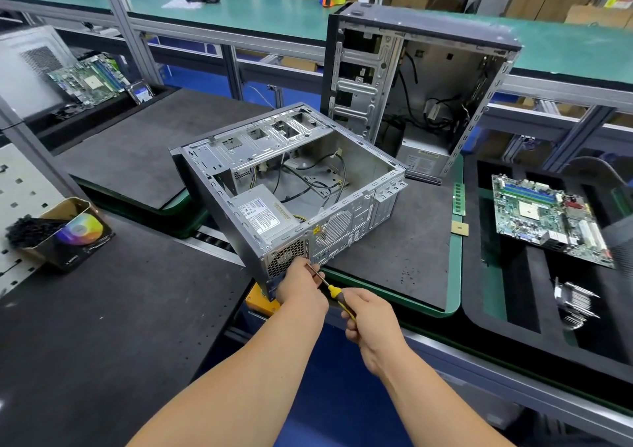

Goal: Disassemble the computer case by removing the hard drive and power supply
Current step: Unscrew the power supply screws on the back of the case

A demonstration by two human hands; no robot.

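At the case's rear corner, head view: right hand point(371, 323) grips the yellow-handled screwdriver point(330, 289); left hand point(301, 287) pinches its shaft, tip at a rear-panel screw beside the power supply point(265, 217), which sits just beyond the grip inside the computer case point(294, 179). Risks: tip cams out, stripping the screw; case overhangs the mat edge and may tip; a freed screw may drop. Hard drive not identifiable.

Two bare forearms reach in from the bottom edge, with no sleeve on either one as far as they show. The left hand point(301, 289) and the right hand point(371, 319) are both ungloved. Neither wrist carries a watch, band or strap, and the fingers that show bear no rings. The nails that can be seen are short and plain. Nothing else of the person shows.
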